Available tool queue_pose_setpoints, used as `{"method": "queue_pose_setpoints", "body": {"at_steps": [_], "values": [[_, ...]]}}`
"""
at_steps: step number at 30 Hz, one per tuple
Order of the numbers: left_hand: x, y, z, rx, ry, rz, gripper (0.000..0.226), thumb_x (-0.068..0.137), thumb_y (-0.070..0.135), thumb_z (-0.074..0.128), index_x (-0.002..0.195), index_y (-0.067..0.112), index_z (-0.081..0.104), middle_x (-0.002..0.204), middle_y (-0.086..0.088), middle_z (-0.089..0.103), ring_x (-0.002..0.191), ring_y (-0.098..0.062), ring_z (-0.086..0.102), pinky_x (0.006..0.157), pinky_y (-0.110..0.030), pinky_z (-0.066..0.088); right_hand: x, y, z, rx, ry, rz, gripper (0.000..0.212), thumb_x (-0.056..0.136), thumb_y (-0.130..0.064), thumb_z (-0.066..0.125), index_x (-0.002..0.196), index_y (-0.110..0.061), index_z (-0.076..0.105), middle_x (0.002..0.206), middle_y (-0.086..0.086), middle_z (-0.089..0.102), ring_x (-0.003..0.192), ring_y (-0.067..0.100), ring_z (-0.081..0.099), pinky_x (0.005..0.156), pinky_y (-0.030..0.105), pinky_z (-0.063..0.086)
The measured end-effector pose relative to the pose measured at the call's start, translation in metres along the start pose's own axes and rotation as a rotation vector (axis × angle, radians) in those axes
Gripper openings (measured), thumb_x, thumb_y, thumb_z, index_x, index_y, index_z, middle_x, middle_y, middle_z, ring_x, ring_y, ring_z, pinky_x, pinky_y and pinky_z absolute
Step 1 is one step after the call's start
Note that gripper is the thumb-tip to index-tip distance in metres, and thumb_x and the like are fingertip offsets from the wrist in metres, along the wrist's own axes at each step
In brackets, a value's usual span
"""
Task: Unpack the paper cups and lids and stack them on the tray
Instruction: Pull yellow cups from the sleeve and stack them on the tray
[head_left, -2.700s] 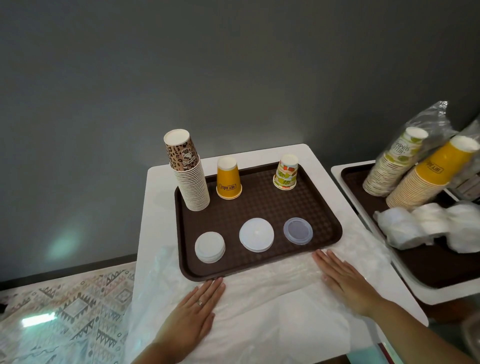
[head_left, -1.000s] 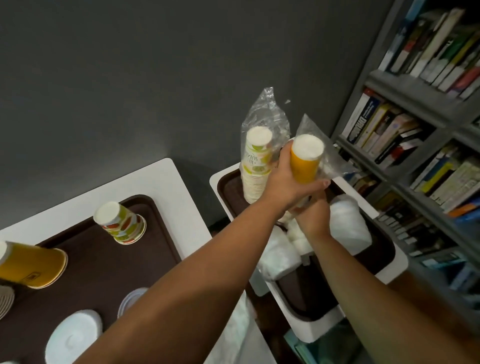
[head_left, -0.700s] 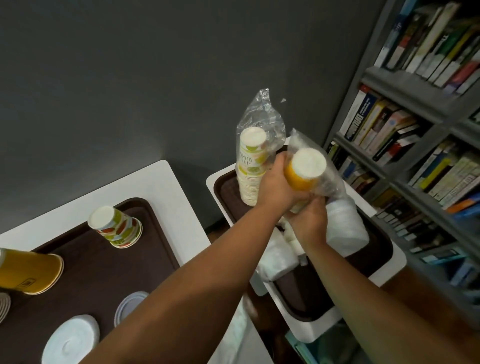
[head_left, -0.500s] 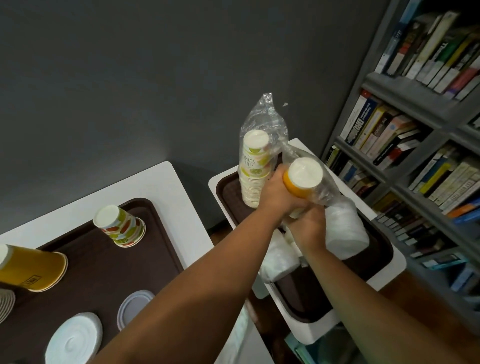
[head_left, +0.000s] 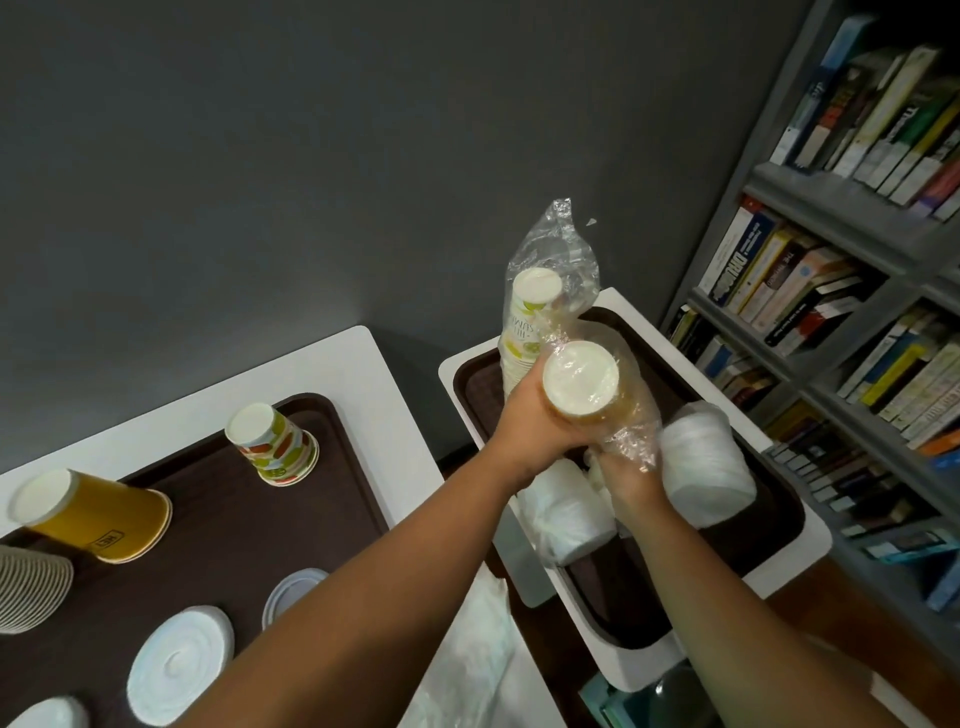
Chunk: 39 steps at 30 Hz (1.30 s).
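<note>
Leftmost, a dark brown plastic tray (head_left: 218, 525) covers most of a white tabletop (head_left: 363, 374). At the tray's left edge stands a tall stack of nested paper cups (head_left: 31, 590), only partly in view. Just beside it, toward the far edge, sits an upturned yellow paper cup (head_left: 98, 512), and nearer the tray's far right corner an upturned cup printed in green, orange and white (head_left: 272, 444). Along the tray's near edge lie three lots of lids: a white one cut off at the bottom (head_left: 49, 714), a larger white round lid stack (head_left: 179, 662), and a clear round lid (head_left: 291, 592) partly hidden by the forearm. Crumpled clear plastic wrap (head_left: 467, 660) hangs off the tabletop's right edge. Further right, over a second brown tray (head_left: 779, 514) on a second white table (head_left: 808, 545), the left hand (head_left: 530, 421) grips a sleeve of yellow cups wrapped in clear plastic (head_left: 584, 382), tipped so its white bottom faces the camera. The right hand (head_left: 626, 478) pinches the loose plastic at the sleeve's lower end. Behind, near the second tray's far left corner, stands a bagged stack of green-printed cups (head_left: 527, 322). Two white bundles of wrapped lids (head_left: 704, 467) lie on that tray, either side of the right wrist. At the far right rises a grey bookshelf full of books (head_left: 841, 249).
</note>
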<state>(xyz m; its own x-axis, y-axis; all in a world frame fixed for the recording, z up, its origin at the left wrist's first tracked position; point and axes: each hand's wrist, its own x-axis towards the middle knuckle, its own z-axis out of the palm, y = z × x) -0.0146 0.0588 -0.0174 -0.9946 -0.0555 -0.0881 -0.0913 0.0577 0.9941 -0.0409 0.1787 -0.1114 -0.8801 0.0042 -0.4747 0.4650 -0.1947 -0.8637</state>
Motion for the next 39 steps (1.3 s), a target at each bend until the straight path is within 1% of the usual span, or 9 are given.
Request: {"method": "queue_pose_setpoints", "body": {"at_steps": [3, 7, 12, 16, 19, 25, 30, 33, 39], "values": [[-0.01, 0.005, -0.012, -0.05, 0.013, 0.027, 0.083, 0.043, 0.028, 0.085, 0.119, 0.021, 0.054, 0.114, 0.002, 0.063, 0.112, -0.015, 0.059, 0.098, -0.028, 0.048, -0.006, -0.009, -0.003, 0.109, 0.059, -0.191, 0.036, 0.093, -0.017, 0.051, 0.129, -0.015, 0.049, 0.121, 0.004, 0.054, 0.114, 0.02, 0.052, 0.093, 0.027, 0.044], [-0.027, 0.01, -0.021, -0.093, -0.007, 0.005, 0.082, 0.045, 0.024, 0.084, 0.119, 0.003, 0.055, 0.105, 0.004, 0.069, 0.099, -0.008, 0.064, 0.087, -0.023, 0.052, -0.01, -0.016, 0.0, 0.098, 0.141, -0.292, 0.052, 0.099, -0.04, 0.039, 0.147, -0.023, 0.028, 0.15, 0.0, 0.034, 0.136, 0.016, 0.035, 0.112, 0.033, 0.03], [-0.05, 0.014, -0.024, -0.098, -0.076, 0.004, 0.067, 0.056, 0.001, 0.084, 0.117, 0.004, 0.054, 0.096, 0.008, 0.067, 0.087, 0.0, 0.066, 0.071, -0.015, 0.052, -0.023, -0.031, 0.003, 0.356, 0.138, -0.151, 0.084, 0.078, -0.066, 0.055, 0.148, -0.032, 0.022, 0.149, 0.005, 0.035, 0.131, 0.023, 0.043, 0.107, 0.046, 0.038], [-0.07, 0.026, -0.027, -0.233, -0.142, -0.051, 0.041, 0.071, -0.012, 0.07, 0.106, 0.003, 0.055, 0.072, 0.012, 0.068, 0.064, -0.008, 0.065, 0.045, -0.011, 0.049, -0.031, -0.049, 0.001, 0.611, 0.076, -0.047, 0.073, 0.082, -0.064, 0.053, 0.142, -0.027, 0.035, 0.132, 0.012, 0.055, 0.112, 0.028, 0.061, 0.083, 0.044, 0.056], [-0.087, 0.032, -0.043, -0.225, -0.211, -0.026, 0.06, 0.047, 0.033, 0.09, 0.093, 0.011, 0.058, 0.073, 0.015, 0.071, 0.072, -0.002, 0.066, 0.062, -0.012, 0.052, -0.048, -0.06, 0.002, 0.681, -0.058, -0.022, 0.063, 0.088, -0.065, 0.039, 0.131, -0.02, 0.051, 0.125, 0.014, 0.061, 0.112, 0.03, 0.061, 0.092, 0.047, 0.052], [-0.13, 0.023, -0.104, -0.063, -0.292, -0.11, 0.061, 0.065, -0.031, 0.064, 0.112, 0.007, 0.054, 0.082, 0.016, 0.072, 0.078, 0.003, 0.066, 0.066, -0.015, 0.053, -0.086, -0.07, 0.018, 0.682, -0.033, -0.084, 0.059, 0.089, -0.05, 0.053, 0.137, -0.019, 0.043, 0.114, 0.011, 0.066, 0.092, 0.024, 0.071, 0.067, 0.039, 0.058], [-0.193, 0.019, -0.167, -0.24, -0.528, -0.202, 0.062, 0.07, 0.02, 0.081, 0.124, 0.031, 0.055, 0.115, 0.017, 0.066, 0.104, -0.007, 0.062, 0.081, -0.024, 0.052, -0.12, -0.064, 0.048, 0.573, 0.019, -0.151, 0.083, 0.083, -0.044, 0.063, 0.147, -0.032, 0.012, 0.133, 0.006, 0.049, 0.105, 0.022, 0.061, 0.07, 0.039, 0.058], [-0.227, 0.008, -0.198, -0.441, -0.618, -0.244, 0.054, 0.089, 0.019, 0.058, 0.139, 0.035, 0.044, 0.136, 0.007, 0.054, 0.123, -0.013, 0.052, 0.101, -0.028, 0.044, -0.152, -0.057, 0.081, 0.478, -0.079, -0.237, 0.099, 0.072, -0.046, 0.067, 0.149, -0.036, 0.006, 0.133, 0.001, 0.043, 0.102, 0.014, 0.057, 0.066, 0.032, 0.058], [-0.283, -0.005, -0.233, -0.214, -0.345, -0.375, 0.092, 0.062, 0.041, 0.085, 0.139, 0.026, 0.035, 0.137, 0.008, 0.054, 0.127, -0.017, 0.051, 0.099, -0.033, 0.045, -0.212, -0.03, 0.142, 0.212, -0.368, -0.49, 0.103, 0.059, -0.05, 0.084, 0.139, -0.049, 0.019, 0.143, 0.0, 0.038, 0.12, 0.019, 0.054, 0.09, 0.047, 0.053]]}}
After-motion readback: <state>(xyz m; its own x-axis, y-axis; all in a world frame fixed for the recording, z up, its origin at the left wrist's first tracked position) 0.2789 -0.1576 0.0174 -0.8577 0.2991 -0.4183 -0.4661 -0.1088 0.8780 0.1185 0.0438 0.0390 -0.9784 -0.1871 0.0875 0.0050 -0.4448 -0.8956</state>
